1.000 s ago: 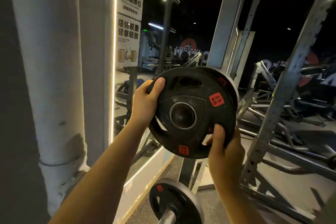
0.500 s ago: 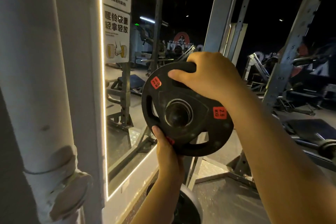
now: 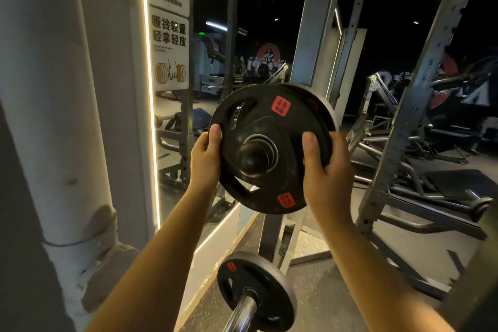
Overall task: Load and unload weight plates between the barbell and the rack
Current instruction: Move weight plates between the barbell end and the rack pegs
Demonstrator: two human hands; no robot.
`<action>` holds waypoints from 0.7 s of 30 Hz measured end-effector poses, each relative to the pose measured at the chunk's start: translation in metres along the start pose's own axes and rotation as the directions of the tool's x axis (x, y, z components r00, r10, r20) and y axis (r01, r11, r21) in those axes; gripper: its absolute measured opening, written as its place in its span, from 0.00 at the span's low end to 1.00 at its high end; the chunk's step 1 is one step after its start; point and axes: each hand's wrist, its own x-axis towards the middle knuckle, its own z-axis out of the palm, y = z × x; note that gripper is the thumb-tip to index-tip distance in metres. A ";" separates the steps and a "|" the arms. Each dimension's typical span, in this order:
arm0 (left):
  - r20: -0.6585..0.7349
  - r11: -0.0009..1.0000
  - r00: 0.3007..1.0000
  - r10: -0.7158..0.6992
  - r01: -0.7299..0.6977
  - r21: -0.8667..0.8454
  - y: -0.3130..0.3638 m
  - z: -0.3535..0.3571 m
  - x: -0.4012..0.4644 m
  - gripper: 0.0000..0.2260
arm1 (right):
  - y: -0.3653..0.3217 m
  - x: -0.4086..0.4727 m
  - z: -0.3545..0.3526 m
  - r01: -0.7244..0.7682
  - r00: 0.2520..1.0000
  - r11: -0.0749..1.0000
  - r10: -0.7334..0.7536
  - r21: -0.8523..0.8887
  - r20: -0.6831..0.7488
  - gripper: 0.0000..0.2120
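Both hands clamp a black weight plate [image 3: 269, 148] at chest height in a dim gym: the left hand [image 3: 206, 158] grips its left rim with the thumb laid over the face, and the right hand [image 3: 324, 170] holds the right rim, thumb pressed on the front and fingers wrapped behind. The plate sits over the rounded end of a storage peg [image 3: 252, 158] on the steel rack [image 3: 314, 35], its centre hole ringing the peg tip, with the edge of a second plate [image 3: 322, 101] showing just behind it. Two red labels mark the face; the upper one [image 3: 280, 105] appears to read "2.5 KG", while the lower one [image 3: 286, 200] is too blurred to read. Below, near the floor, a barbell [image 3: 242, 312] with a chrome sleeve carries another black plate [image 3: 257, 288] bearing a small red label. To the left, a mirror edged by a lit strip [image 3: 151, 116] carries white signs [image 3: 169, 21] in Chinese characters, the lower reading "哑铃较重 轻拿轻放" above a drawing of a fist gripping a yellow dumbbell; the upper includes "使用后" and "放回原位". A white wrapped pillar [image 3: 54, 116] fills the left foreground. Perforated rack uprights [image 3: 420, 105] with faint stamped numbers rise on the right, before a dark wall with a red-and-white mural whose lettering cannot be made out.
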 end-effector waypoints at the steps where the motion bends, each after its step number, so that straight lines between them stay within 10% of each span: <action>1: 0.025 1.000 1.000 0.004 -0.005 0.029 0.005 -0.002 0.005 0.24 | 0.005 -0.008 0.000 -0.034 0.999 0.999 0.034 0.038 0.005 0.26; 5: 0.067 0.999 0.998 0.001 -0.004 0.045 0.017 -0.002 0.010 0.21 | 0.003 -0.011 -0.009 -0.085 0.993 0.993 0.078 0.087 0.083 0.25; 9: 0.021 0.998 0.998 -0.062 0.063 -0.018 0.012 0.002 0.003 0.33 | -0.045 0.050 -0.021 0.265 0.941 0.949 -0.216 -0.171 0.259 0.20; 14: -0.051 0.992 0.992 -0.115 0.112 -0.062 -0.002 0.011 0.001 0.42 | -0.071 0.105 0.013 0.337 0.804 0.878 -0.080 -0.341 0.589 0.16; 21: -0.079 0.941 0.984 -0.158 0.126 -0.316 -0.025 0.021 -0.021 0.35 | -0.035 0.072 0.001 0.298 0.920 0.935 -0.228 -0.192 0.318 0.17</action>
